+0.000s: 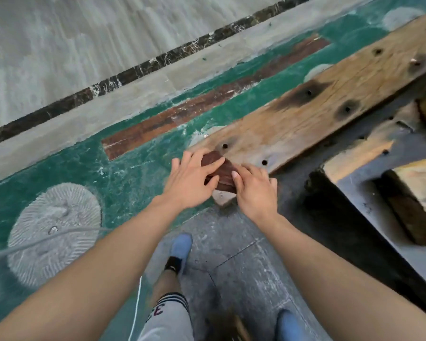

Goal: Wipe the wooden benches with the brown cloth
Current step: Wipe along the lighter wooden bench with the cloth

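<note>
Head view, looking down: at the far left a round, ribbed grey patch (54, 232) is set into the green painted floor (138, 168), with a long rust-brown rectangle (207, 99) painted further off. Two bare forearms reach forward from the near edge and meet at the near end of a long weathered wooden bench plank (317, 102). The left hand (191, 183) lies palm down, fingers spread and slightly curled, its fingertips pressing on the folded brown cloth (220, 172); its grip is flat and open on the fabric, not closed round it. Just beside it, the right hand (255, 190) is also palm down, its grip pinching the cloth's near right edge between thumb and fingers. The single cloth sits on the tabletop at the plank's near left end, between the two hands, its long axis running roughly near to far. The plank's long axis runs from that end away to the far right; five dark bolt holes and several burnt-looking stains show along it. To the right, more worn wooden boards (369, 146) rest on a dark metal frame (354, 193). Below, two blue shoes (181, 247) stand on the grey stone floor (244, 267).
</note>
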`<state>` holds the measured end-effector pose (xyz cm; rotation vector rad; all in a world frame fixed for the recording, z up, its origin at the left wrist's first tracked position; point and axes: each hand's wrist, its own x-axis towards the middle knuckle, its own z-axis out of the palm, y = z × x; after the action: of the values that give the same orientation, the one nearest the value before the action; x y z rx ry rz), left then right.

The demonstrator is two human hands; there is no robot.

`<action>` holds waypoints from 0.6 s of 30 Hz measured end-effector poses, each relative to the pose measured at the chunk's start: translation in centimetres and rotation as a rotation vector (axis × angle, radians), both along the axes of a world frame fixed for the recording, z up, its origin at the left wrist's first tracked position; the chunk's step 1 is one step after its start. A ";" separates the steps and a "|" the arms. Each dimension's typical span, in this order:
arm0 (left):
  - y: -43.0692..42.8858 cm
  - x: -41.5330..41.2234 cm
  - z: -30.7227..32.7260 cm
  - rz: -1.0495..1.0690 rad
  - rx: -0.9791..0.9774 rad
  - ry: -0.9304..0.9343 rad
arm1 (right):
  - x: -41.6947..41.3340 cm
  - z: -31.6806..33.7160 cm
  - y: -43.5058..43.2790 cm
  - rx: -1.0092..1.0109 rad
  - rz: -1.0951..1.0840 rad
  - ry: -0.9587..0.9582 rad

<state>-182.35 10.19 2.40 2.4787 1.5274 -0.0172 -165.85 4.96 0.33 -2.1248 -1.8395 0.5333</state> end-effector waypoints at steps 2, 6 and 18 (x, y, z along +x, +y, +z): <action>3.1 -1.2 -3.7 -0.061 -0.053 -0.042 | -2.0 -3.2 2.0 -0.057 -0.097 -0.004; 8.8 -3.9 -11.9 -0.171 -0.149 -0.018 | -6.3 -10.3 6.7 -0.213 -0.268 0.026; 18.7 -4.0 -28.6 -0.577 -0.006 0.097 | -10.3 -29.0 11.3 -0.101 -0.622 0.031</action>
<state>-186.38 28.93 -26.18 2.8543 0.7862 -0.2394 -176.12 16.26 -28.70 -2.5613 -1.0530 0.5007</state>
